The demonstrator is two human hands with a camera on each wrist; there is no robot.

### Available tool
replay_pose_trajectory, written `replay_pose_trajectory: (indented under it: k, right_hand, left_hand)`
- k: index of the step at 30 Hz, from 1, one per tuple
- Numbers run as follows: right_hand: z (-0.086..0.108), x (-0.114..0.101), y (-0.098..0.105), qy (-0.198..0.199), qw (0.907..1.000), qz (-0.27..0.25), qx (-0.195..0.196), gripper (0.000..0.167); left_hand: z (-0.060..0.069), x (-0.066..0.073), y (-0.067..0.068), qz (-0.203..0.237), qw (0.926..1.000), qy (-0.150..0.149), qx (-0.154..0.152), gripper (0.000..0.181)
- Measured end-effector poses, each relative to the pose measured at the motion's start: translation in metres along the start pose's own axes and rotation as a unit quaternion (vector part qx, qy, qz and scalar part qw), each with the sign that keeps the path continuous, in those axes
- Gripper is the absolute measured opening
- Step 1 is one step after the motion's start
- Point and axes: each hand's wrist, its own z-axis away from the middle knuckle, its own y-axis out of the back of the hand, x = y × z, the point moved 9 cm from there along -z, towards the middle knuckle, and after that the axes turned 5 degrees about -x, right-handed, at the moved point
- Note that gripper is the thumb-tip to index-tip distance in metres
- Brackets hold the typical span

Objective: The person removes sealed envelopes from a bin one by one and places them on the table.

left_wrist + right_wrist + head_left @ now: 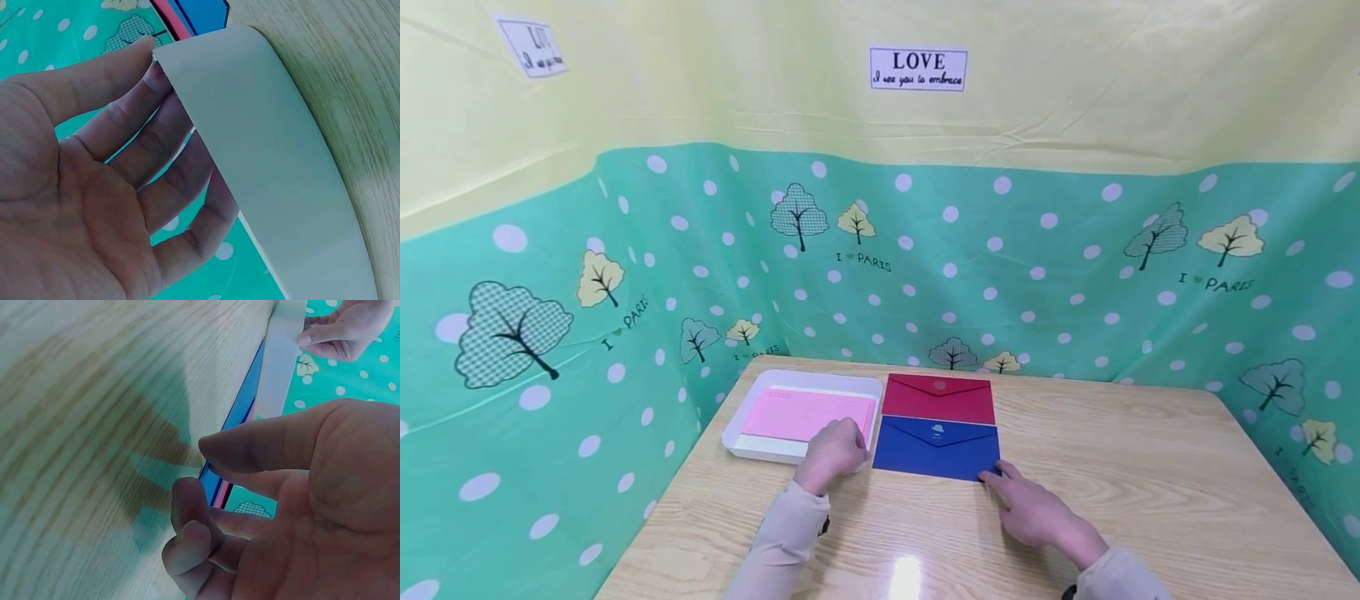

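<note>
A blue envelope [936, 450] with a light hat emblem lies flat on the table. My right hand [1033, 504] pinches its near right corner between thumb [250, 444] and forefinger, while the other fingers curl below. Just beyond it lies a red envelope [940, 404] with a round emblem on its flap. To the left stands a shallow white tray [763, 450], with a pink envelope [808, 412] lying inside. My left hand [835, 450] grips the tray's right front corner, thumb on the rim and fingers reaching over the inside, as the left wrist view shows.
A light wood table [1112, 467] carries all of this, its surface extending to the right. Green and yellow printed cloth [1037, 292] hangs behind the table and along both sides. The tray's right wall stands close beside both envelopes.
</note>
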Motion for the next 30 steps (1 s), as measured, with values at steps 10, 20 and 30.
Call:
replay_pose_trajectory:
  k: [10, 20, 30]
  right_hand:
    - [0.0003, -0.0026, 0.0001, 0.000, 0.9999, -0.009, -0.011, 0.048]
    - [0.0000, -0.0022, 0.0006, 0.002, 0.9999, -0.006, -0.009, 0.048]
    - [-0.0009, -0.0020, -0.0003, -0.001, 0.9999, -0.004, -0.010, 0.049]
  left_hand:
    - [0.0019, 0.0008, 0.0013, 0.000, 1.0000, -0.006, 0.005, 0.012]
    - [0.0025, 0.0014, 0.0019, 0.001, 1.0000, -0.002, 0.002, 0.012]
    - [0.0029, 0.0012, 0.0013, 0.000, 1.0000, -0.007, 0.004, 0.012]
